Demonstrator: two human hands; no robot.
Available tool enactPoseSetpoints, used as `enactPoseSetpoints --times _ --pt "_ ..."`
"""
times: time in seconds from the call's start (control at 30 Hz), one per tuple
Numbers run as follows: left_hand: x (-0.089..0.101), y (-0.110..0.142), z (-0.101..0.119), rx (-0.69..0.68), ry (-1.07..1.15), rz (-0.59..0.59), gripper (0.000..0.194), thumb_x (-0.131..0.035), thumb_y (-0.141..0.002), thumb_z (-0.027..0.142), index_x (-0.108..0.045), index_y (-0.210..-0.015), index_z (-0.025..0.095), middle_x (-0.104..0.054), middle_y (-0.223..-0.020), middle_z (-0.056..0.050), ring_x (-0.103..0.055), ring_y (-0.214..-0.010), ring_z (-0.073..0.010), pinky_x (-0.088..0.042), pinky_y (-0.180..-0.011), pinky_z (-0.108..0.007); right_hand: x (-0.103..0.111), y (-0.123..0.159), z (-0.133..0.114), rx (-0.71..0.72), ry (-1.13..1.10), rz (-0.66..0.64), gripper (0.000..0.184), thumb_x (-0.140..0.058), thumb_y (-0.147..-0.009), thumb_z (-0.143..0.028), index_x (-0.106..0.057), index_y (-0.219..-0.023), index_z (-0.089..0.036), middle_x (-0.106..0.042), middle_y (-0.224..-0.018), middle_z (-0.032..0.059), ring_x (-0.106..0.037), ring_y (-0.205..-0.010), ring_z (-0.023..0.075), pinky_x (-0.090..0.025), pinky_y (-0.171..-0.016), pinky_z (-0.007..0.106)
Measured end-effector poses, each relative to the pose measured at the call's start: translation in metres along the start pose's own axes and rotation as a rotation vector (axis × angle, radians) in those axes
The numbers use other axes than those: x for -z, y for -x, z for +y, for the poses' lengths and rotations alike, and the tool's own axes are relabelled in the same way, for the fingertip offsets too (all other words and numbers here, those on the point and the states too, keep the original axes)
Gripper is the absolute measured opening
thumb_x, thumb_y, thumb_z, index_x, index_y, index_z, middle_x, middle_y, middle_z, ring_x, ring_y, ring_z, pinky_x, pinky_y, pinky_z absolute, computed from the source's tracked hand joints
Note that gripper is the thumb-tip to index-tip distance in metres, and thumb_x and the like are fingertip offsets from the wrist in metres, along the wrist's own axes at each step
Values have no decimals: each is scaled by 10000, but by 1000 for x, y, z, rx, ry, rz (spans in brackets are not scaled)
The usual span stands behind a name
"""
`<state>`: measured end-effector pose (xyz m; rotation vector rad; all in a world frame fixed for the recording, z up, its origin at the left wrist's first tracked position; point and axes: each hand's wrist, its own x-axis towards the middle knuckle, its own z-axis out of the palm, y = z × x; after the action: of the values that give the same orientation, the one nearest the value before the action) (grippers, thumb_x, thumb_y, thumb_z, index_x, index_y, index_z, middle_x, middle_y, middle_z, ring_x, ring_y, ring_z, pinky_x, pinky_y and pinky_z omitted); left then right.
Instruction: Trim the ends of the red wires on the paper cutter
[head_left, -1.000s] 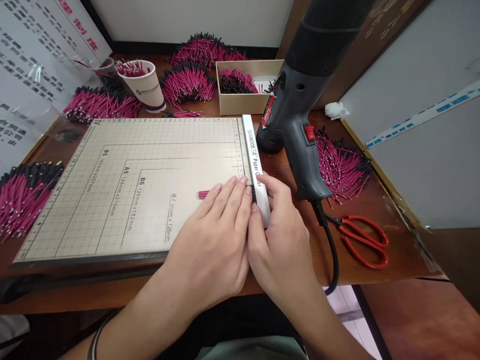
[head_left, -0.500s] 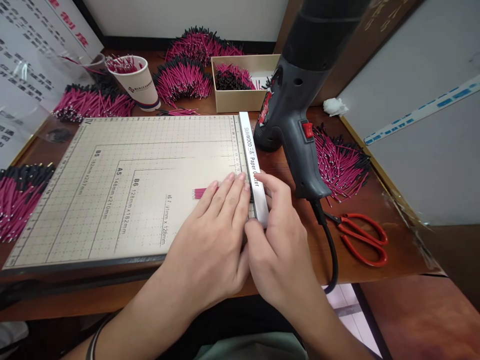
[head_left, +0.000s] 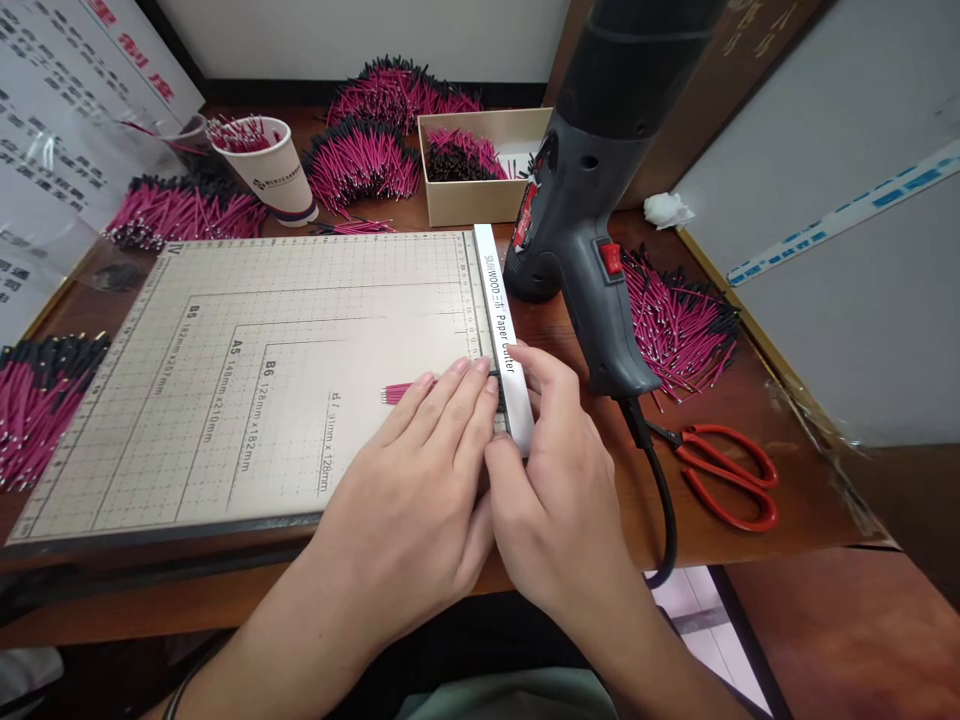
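Observation:
A paper cutter (head_left: 300,290) with a printed grid board and a white strip (head_left: 496,300) along its right edge lies in front of me. My left hand (head_left: 420,470) rests flat on the board, fingers stretched over a row of pink wires (head_left: 395,393). Their left ends stick out past the hand, and dark ends show beside the strip. My right hand (head_left: 555,470) curls around the near end of the strip, thumb on its left side and index finger on top. Its other fingers are partly hidden.
A heat gun (head_left: 592,220) stands right of the cutter, with red-handled scissors (head_left: 727,475) beside its cord. Piles of pink and black wires (head_left: 367,165) lie around the board. Behind are a paper cup (head_left: 270,175) and a box (head_left: 472,205) holding more wires.
My left hand has slid slightly toward me with the row of wires under it. My right hand stays on the strip. The whole view has shifted a little.

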<state>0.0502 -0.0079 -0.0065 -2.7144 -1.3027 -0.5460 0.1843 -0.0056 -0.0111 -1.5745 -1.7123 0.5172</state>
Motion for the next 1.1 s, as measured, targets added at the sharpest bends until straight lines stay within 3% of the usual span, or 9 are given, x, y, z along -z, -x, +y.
enactPoseSetpoints --times 0.43,0.57,0.67,0.77,0.97,1.1 --pt "2 3 -2 25 78 -61 569 -366 -989 232 -522 -1447 -69 -481 -1551 -226 -444 -1476 -345 -372 -1228 -481 -2 0 2 1 -9 18 503 -423 -852 -184 -544 -1337 -119 -677 -1324 136 -664 -1218 325 -559 -979 606" --pt "12 -1 -6 79 146 11 546 -394 -980 140 -450 -1477 -79 -448 -1585 -234 -395 -1515 -325 -306 -1252 -486 -2 1 3 -4 -18 19 514 -415 -853 -174 -535 -1351 -123 -678 -1326 128 -666 -1212 304 -562 -983 573" --pt "17 -12 -15 176 184 112 350 -437 -988 126 -665 -1227 10 -709 -1259 -177 -637 -1222 -328 -470 -1066 -494 -2 2 3 -1 -4 13 525 -414 -859 -187 -528 -1365 -109 -673 -1329 142 -657 -1224 313 -558 -984 573" --pt "18 -26 -26 218 168 78 234 -512 -954 150 -741 -910 130 -703 -857 -81 -630 -813 -282 -483 -732 -433 -2 1 3 0 8 15 525 -413 -867 -203 -526 -1370 -104 -665 -1341 148 -652 -1225 324 -553 -982 582" --pt "15 -46 -30 295 175 -172 172 -600 -906 174 -751 -824 169 -649 -774 -60 -553 -766 -264 -395 -714 -417 -3 0 3 -12 20 21 510 -418 -883 -235 -536 -1367 -128 -670 -1331 135 -660 -1190 335 -553 -955 595" --pt "18 -51 -32 334 214 -255 157 -618 -899 190 -747 -808 180 -643 -756 -46 -542 -767 -244 -365 -712 -385 -3 2 3 -7 21 22 502 -419 -883 -238 -543 -1356 -126 -670 -1326 142 -659 -1191 329 -552 -959 580"
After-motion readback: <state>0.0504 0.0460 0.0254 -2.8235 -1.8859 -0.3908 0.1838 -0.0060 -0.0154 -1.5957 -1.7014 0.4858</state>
